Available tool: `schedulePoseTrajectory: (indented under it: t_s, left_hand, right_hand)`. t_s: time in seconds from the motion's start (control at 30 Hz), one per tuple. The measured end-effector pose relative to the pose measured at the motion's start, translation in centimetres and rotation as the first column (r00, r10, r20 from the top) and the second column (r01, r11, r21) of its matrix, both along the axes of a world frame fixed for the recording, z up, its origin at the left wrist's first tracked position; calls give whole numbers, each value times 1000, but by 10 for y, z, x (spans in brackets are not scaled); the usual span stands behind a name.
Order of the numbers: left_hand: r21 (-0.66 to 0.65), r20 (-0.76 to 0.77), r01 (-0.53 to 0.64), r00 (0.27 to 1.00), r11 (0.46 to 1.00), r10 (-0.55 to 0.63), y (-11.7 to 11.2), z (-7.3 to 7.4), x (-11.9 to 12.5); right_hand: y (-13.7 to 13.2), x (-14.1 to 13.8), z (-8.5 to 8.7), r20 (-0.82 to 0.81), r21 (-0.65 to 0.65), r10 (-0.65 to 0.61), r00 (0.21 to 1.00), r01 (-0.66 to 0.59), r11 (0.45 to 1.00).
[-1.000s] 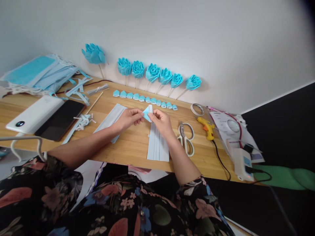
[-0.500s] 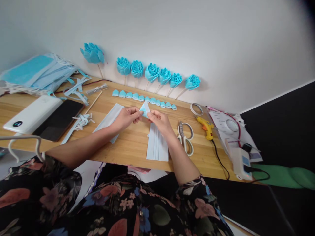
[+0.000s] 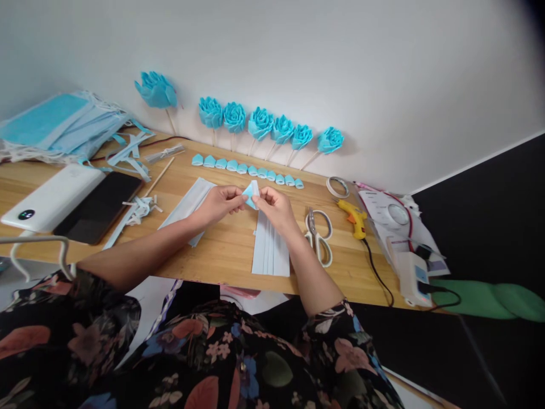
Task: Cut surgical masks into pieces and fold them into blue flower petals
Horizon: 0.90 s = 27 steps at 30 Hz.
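My left hand [image 3: 221, 204] and my right hand [image 3: 276, 208] meet over the middle of the wooden table [image 3: 221, 253]. Together they pinch a small folded piece of light blue mask fabric [image 3: 251, 195] between their fingertips. Under my right wrist lies a stack of pale blue cut strips [image 3: 271, 250]. A pleated mask piece [image 3: 187, 205] lies beneath my left forearm. Behind the hands runs a row of several small folded blue petals [image 3: 247, 169].
Several blue fabric roses on sticks [image 3: 259, 124] lean on the wall. Scissors [image 3: 317, 236], a yellow glue gun [image 3: 352, 217] with its cord, a tape roll [image 3: 339, 186] and a white plug box [image 3: 413, 277] lie right. A phone [image 3: 100, 205], power bank [image 3: 51, 196], mask pile [image 3: 59, 122] and scraps [image 3: 136, 210] lie left.
Both hands have kept their pinch on the blue piece and turned it slightly between the fingertips. The camera has shifted a little, so everything sits slightly lower left.
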<state>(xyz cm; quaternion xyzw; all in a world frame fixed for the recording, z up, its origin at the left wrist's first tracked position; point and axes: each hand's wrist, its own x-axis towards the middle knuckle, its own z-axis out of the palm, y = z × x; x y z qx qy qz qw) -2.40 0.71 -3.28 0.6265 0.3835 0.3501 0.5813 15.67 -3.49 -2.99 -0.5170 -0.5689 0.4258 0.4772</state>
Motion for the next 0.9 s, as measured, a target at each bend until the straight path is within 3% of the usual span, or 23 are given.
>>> schedulePoseTrajectory:
  t_s: [0.17, 0.47, 0.63, 0.77, 0.9]
  left_hand:
    - [-17, 32, 48, 998, 999, -48, 2, -2, 1]
    - [-55, 30, 58, 998, 997, -56, 1, -1, 1]
    - [-40, -25, 142, 989, 989, -143, -1, 1, 1]
    - [-74, -2, 120, 993, 990, -120, 0, 3, 1]
    - [-204, 145, 61, 989, 977, -31, 3, 5, 0]
  right_hand:
    - [0, -3, -4, 13, 10, -39, 999, 39, 999]
    - [-1, -3, 2, -28, 16, 1, 1000, -1, 1000]
    - [0, -1, -1, 34, 11, -24, 999, 23, 1000]
    - [2, 5, 0, 44, 112, -108, 993, 102, 988]
    - [2, 13, 7, 311, 322, -107, 944, 2, 947]
